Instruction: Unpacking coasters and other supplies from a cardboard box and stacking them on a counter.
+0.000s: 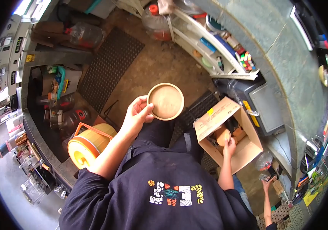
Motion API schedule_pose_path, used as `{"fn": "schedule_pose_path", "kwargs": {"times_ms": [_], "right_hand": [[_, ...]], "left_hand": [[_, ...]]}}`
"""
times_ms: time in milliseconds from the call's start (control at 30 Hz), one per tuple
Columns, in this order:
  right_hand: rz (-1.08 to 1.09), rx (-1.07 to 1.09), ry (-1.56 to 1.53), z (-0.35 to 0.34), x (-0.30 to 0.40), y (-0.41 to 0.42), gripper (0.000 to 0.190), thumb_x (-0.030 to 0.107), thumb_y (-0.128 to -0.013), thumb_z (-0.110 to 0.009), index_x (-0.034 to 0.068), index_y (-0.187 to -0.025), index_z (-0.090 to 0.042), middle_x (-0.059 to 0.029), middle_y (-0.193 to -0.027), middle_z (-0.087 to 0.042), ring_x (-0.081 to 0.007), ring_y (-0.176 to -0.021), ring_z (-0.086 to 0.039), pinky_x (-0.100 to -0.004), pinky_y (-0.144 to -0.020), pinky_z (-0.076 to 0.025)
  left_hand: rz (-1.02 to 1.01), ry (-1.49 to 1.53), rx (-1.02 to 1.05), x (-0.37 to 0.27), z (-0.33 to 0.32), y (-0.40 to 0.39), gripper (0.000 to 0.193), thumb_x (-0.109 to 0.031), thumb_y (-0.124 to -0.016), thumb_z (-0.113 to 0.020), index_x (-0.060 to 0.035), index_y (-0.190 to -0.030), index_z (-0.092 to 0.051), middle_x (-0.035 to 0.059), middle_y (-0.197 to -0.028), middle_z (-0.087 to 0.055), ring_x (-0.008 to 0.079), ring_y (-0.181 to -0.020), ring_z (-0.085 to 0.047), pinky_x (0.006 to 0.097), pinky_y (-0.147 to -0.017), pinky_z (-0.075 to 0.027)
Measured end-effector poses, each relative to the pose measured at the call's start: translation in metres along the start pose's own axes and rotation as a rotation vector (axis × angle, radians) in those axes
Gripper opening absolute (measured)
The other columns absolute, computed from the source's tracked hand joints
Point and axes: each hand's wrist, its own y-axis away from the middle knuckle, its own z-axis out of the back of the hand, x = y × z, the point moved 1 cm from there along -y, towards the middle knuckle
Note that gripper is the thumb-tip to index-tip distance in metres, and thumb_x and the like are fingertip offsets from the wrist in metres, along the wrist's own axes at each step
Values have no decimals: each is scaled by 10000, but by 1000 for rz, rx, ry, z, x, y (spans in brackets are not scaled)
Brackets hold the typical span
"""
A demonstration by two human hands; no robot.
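My left hand (139, 111) pinches the rim of a shallow round wooden dish or lid (166, 102), its flat face turned up towards me. The thumb lies over the near edge, and the dish is held above the floor before my knees. To the right stands an open cardboard box (214, 120) with printing on its flap. My right hand (230, 146) reaches into it, gripping a light-brown, wood-like piece (223, 136) with a rounded end. Beside that piece are other brown things (238, 132) and something dark, partly hidden by the flap.
A yellow cooler jug (90, 143) with an orange handle stands left of my left forearm. A grey safe (267, 107) and white shelving (224, 43) line the right, under a stone counter (267, 34). Another person's arm (267, 198) shows at lower right. A black mat (110, 66) lies ahead.
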Motion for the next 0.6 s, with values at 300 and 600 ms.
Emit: {"fn": "schedule_pose_path", "kwargs": {"times_ms": [300, 600], "right_hand": [[452, -266, 247, 16, 213, 31, 183, 68, -687, -736, 12, -721, -565, -34, -654, -472, -123, -538, -433, -263, -482, -363], [1243, -535, 317, -31, 478, -61, 363, 34, -621, -716, 116, -972, -672, -46, -745, -492, -234, -705, -518, -362, -656, -423]], "left_hand": [[-438, -37, -2, -91, 31, 26, 200, -175, -879, -573, -97, -1060, -544, -40, -889, -578, 25, -780, -518, 175, -624, -424], [-522, 94, 109, -151, 12, -35, 172, -180, -881, -593, -94, -1022, -544, -47, -847, -574, 8, -742, -520, 157, -602, -418]]}}
